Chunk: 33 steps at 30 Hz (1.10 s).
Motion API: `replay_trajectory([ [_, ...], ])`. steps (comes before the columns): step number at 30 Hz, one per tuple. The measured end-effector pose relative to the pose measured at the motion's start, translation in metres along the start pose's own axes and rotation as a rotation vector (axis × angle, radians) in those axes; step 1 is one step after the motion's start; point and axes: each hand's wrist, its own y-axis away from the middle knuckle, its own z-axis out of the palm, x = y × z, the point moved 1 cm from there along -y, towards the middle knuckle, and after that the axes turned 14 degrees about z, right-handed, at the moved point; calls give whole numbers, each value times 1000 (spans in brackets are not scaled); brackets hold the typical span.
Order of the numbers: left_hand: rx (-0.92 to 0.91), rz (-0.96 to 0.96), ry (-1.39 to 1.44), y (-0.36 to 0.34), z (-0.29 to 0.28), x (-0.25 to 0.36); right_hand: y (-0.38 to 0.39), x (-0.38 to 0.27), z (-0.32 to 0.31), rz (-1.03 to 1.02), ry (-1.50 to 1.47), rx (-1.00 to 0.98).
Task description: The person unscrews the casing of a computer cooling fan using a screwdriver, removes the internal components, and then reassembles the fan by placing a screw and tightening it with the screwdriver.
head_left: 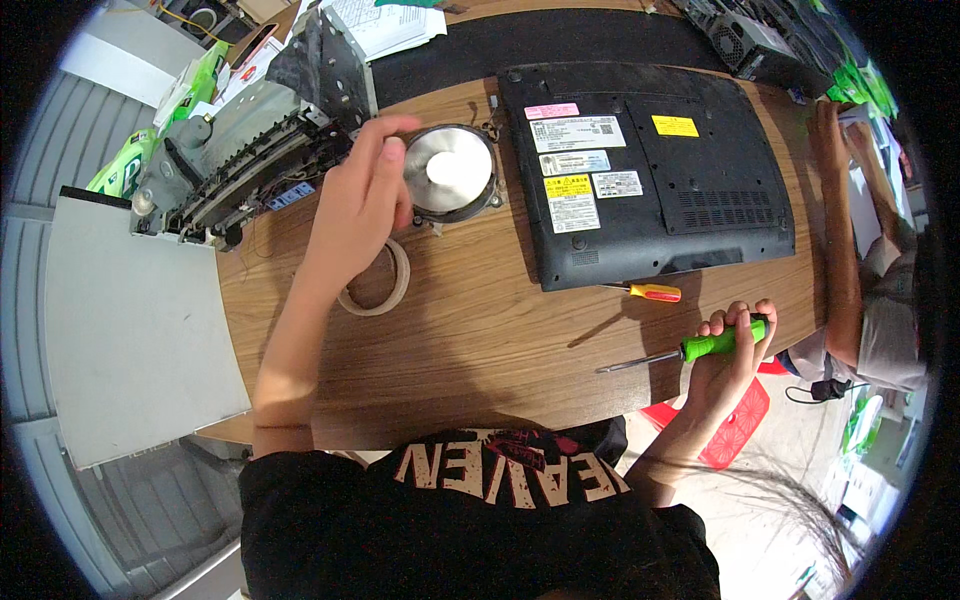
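Observation:
My right hand (728,355) is wrapped round the green handle of a screwdriver (708,343), its metal shaft pointing left above the table's near edge. My left hand (362,200) is raised beside a round silver loudspeaker (450,172) with a dark rim. The fingers of that hand are drawn together with the thumb, and whether a small thing sits between them is hidden. Below my left wrist a roll of tape (385,285) lies flat, partly covered by the forearm. A dark laptop (655,250) lies underside up to the right of the loudspeaker.
A yellow and red screwdriver (655,292) lies at the laptop's near edge. At the left stands a stripped machine frame (270,150), with papers (395,28) behind. Another person's arms (842,220) rest at the right. A red stool (738,425) stands below the table.

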Motion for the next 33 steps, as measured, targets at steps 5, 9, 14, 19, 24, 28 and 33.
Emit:
replay_trajectory([
  [5,251,313,-129,1,5,-12,1,1,0,-1,17,10],
  [9,31,10,-143,2,1,4,0,0,-1,-8,9,21],
  [14,191,295,-134,0,4,0,-1,1,1,-1,26,32],
  [19,61,-15,114,6,-9,18,0,0,3,4,16,24],
  [24,352,404,61,8,-11,26,-1,0,1,0,26,28],
  [28,289,318,25,5,0,22,-2,1,-1,12,10,23],
  [33,102,402,-398,0,11,-11,-2,0,0,21,-1,22],
])
